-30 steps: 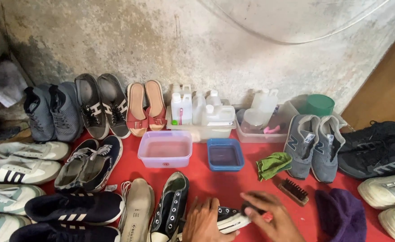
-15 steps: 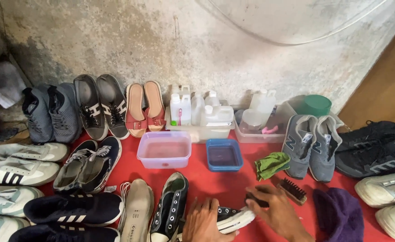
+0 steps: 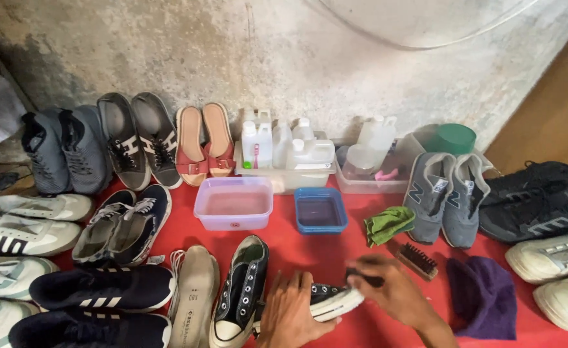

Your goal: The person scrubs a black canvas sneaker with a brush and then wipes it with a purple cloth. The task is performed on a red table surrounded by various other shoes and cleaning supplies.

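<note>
The left hand [image 3: 293,316] is clasping a black canvas sneaker [image 3: 326,301] low on the red mat [image 3: 303,254], fingers wrapped over its upper; the right hand [image 3: 390,290] is gripping a dark brush [image 3: 363,278] at the toe. Hard scrubbing could be flicking grime toward the blue basin [image 3: 321,211]
</note>
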